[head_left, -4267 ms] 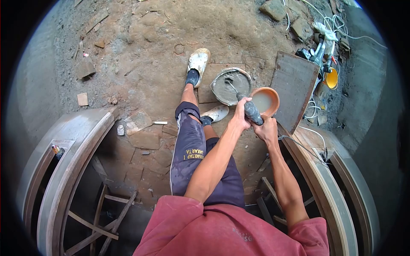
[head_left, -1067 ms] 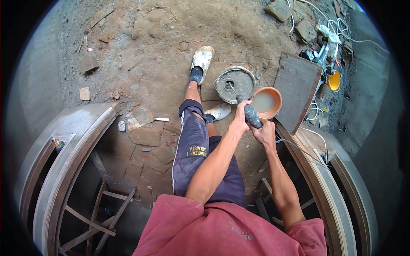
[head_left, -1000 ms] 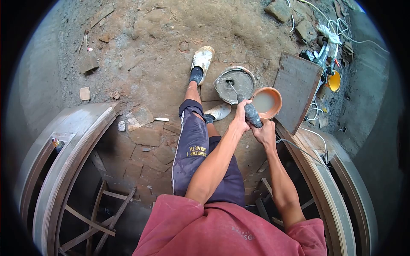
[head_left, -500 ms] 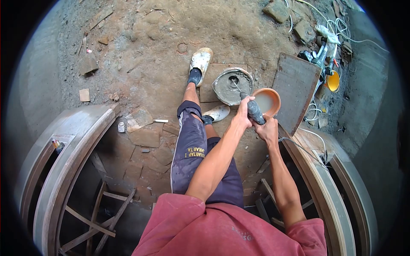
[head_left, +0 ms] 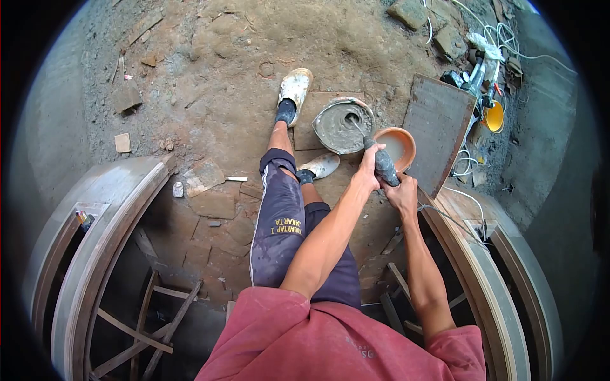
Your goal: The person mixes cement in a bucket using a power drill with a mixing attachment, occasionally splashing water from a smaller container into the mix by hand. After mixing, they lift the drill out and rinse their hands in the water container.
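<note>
Wet grey cement fills a mortar-caked bucket on the ground ahead of me. Into it reaches the thin metal shaft of a dark, mortar-smeared power drill, tilted down and forward. My left hand is closed round the front of the drill's body. Behind it, my right hand grips the rear end. The shaft's lower end is sunk in the cement and hidden. Close beside the drill stands an orange tub with cloudy liquid inside.
A flat board lies to the right, beside cables, tools and a yellow container. Curved wooden frames stand on both sides near me. Bricks and stones lie about on the dirt floor.
The drill's shaft has shifted slightly to the right within the bucket, and the hollow in the cement has moved with it. Both hands keep their grip.
</note>
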### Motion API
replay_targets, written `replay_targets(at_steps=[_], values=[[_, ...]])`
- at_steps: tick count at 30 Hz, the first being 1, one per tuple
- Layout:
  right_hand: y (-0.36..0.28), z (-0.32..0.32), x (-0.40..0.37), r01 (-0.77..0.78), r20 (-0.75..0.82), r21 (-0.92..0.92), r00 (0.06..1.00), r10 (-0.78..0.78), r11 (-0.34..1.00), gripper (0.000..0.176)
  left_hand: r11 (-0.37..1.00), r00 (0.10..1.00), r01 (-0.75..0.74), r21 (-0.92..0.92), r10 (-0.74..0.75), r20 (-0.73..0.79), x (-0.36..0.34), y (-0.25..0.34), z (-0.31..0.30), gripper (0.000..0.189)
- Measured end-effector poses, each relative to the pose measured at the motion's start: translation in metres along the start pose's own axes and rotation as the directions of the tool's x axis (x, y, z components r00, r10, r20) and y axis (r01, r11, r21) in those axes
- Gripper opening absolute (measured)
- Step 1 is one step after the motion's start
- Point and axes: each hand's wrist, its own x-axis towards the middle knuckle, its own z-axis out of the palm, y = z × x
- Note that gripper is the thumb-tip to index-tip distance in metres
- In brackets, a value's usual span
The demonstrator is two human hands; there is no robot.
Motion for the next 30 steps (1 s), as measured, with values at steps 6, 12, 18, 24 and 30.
replay_targets(at_steps=[6,12,18,24,30], values=[[0.011,0.002,-0.004,-0.028,0.010,0.037,1.000,0.028,0.999,0.035,0.996,0.997,0.064,-0.058,-0.066,-0.033,0.005,-0.012,0.000,0.040],[0.018,0.002,-0.009,-0.049,0.037,0.027,0.998,0.048,0.998,0.037,0.999,0.996,0.024,-0.041,-0.027,-0.085,0.005,-0.022,-0.002,0.040],[0.028,0.010,-0.015,-0.007,0.029,0.032,1.000,0.006,0.999,0.035,0.998,0.990,0.014,-0.060,-0.022,-0.139,0.003,-0.028,-0.007,0.039],[0.024,0.012,-0.021,-0.002,0.019,0.019,1.000,0.001,1.000,0.033,0.997,0.990,-0.005,-0.078,-0.006,-0.144,0.002,-0.033,-0.018,0.043],[0.022,0.016,-0.028,-0.013,0.054,0.031,0.998,0.011,0.999,0.034,0.996,0.987,0.015,-0.091,-0.030,-0.159,-0.004,-0.034,-0.025,0.043]])
